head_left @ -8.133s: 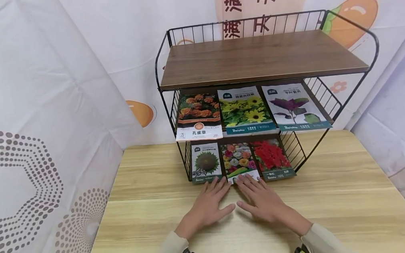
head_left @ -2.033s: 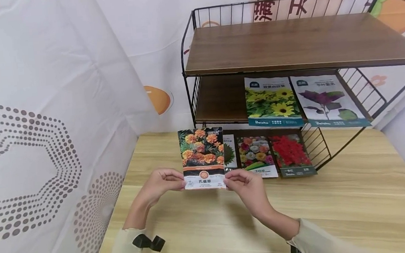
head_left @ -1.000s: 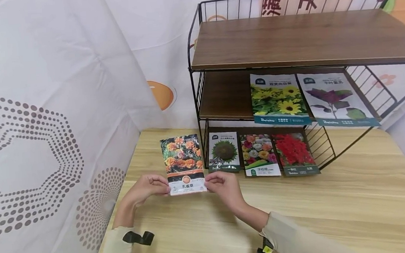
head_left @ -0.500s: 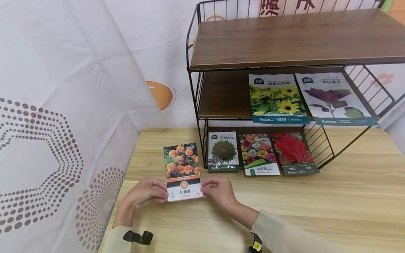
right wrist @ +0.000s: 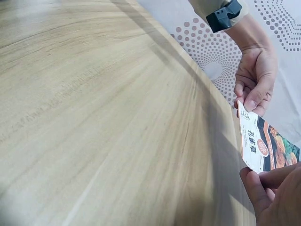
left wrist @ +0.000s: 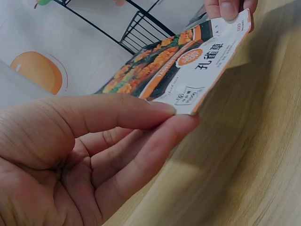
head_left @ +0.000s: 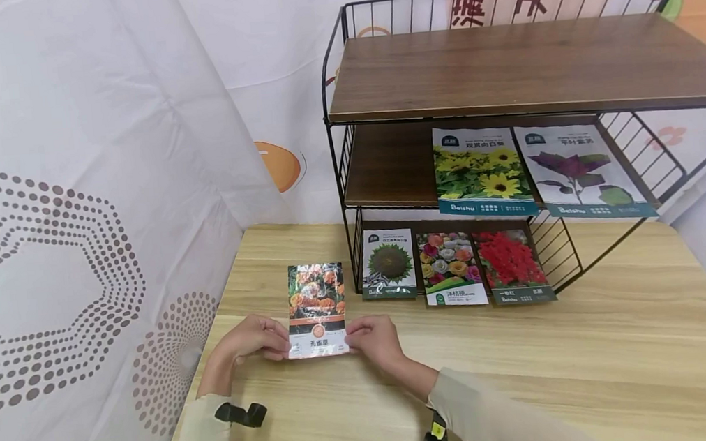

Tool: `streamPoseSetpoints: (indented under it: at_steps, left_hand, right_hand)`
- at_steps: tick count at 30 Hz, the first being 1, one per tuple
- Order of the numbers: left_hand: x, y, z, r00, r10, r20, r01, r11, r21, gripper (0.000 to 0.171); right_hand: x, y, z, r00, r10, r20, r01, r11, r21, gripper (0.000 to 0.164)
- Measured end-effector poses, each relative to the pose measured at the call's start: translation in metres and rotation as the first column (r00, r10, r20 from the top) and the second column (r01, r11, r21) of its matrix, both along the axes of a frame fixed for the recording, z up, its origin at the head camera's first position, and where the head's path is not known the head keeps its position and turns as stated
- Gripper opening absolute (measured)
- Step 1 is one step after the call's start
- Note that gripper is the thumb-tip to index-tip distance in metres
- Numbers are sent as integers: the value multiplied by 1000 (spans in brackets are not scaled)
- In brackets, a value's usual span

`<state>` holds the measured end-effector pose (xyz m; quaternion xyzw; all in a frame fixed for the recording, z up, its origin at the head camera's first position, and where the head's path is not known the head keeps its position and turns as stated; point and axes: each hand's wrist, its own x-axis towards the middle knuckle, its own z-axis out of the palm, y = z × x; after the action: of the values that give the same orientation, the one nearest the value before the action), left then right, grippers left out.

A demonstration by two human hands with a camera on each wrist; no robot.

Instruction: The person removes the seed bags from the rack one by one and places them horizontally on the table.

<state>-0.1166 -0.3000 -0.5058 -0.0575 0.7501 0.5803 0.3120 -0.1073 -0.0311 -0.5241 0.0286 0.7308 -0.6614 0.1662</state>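
Observation:
A seed packet [head_left: 317,311] with orange marigolds, a black-and-orange band and a white lower strip is held between both hands, left of the shelf. My left hand [head_left: 253,340] pinches its lower left corner between thumb and fingers, plainly seen in the left wrist view, where the packet [left wrist: 188,66] has its near edge above the wood. My right hand [head_left: 377,339] pinches the lower right corner; in the right wrist view the thumb and fingers of that right hand [right wrist: 277,195] grip the packet's [right wrist: 256,141] edge. Whether the far edge touches the table cannot be told.
A black wire rack with brown shelves [head_left: 503,67] stands behind and right on the wooden table [head_left: 529,366]. Its middle shelf bears a yellow sunflower packet [head_left: 484,174] and a purple-leaf packet [head_left: 582,172]. Below lie a dark sunflower packet [head_left: 388,265], a mixed-flower packet [head_left: 452,268] and a red-flower packet [head_left: 511,263].
Both hands first rested flat before the lower shelf. The marigold packet has left the middle shelf's left place, come left and down in both hands, and lately sunk a little nearer the person.

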Motion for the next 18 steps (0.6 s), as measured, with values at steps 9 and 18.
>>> streamPoseSetpoints:
  at_steps: [9, 18]
  left_hand:
    - [1, -1, 2, 999, -21, 32, 23, 998, -65, 20]
    - [1, 2, 3, 997, 1, 73, 8, 994, -112, 21]
  right_hand:
    - [5, -6, -4, 1000, 2, 28, -2, 1000, 2, 12]
    - [6, -9, -7, 999, 11, 49, -12, 1000, 13, 10]
